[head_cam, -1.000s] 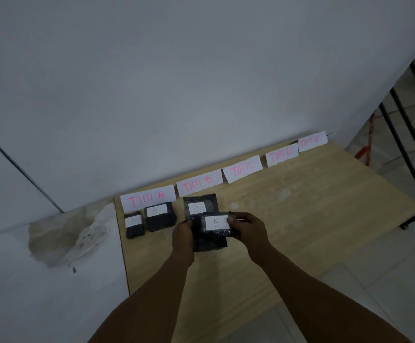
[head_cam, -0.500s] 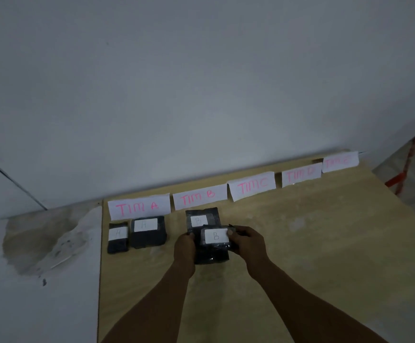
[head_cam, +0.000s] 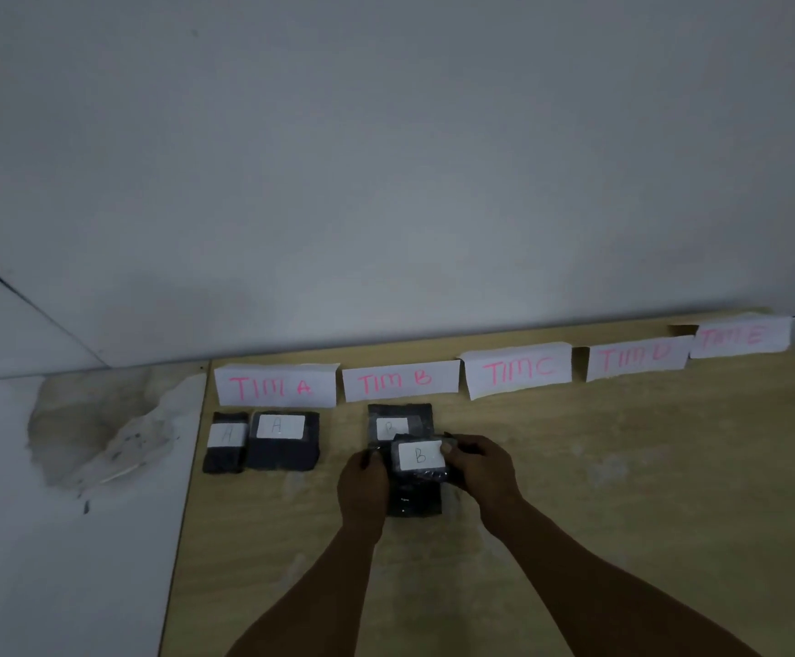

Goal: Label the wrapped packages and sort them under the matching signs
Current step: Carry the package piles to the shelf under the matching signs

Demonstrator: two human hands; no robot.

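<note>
Both hands are clamped on one wrapped package (head_cam: 418,462): the left hand (head_cam: 362,486) grips its left edge and the right hand (head_cam: 481,467) grips its right edge, with the right thumb resting at the corner of the white label (head_cam: 420,456) marked "B". The package is held just above or against a larger dark package (head_cam: 400,424), also labelled "B"; actual contact cannot be determined. That lower package lies on the tabletop (head_cam: 623,490) directly below the sign "TIM B" (head_cam: 400,380). Compared with one second ago, the grip and the package position relative to the B stack are essentially unchanged; the main difference is the camera view, which has turned left and levelled so that the sign row is square to the viewer. Judgement: the package is being aligned for release onto the B group, and this step is near completion. To the left, two packages labelled "A" (head_cam: 226,442) (head_cam: 283,441) lie side by side, touching or nearly so, under the sign "TIM A" (head_cam: 276,385). The signs "TIM C" (head_cam: 518,372), "TIM D" (head_cam: 635,358) and "TIM E" (head_cam: 739,336) have no packages beneath them, so the sort appears to be less than half done.
</note>
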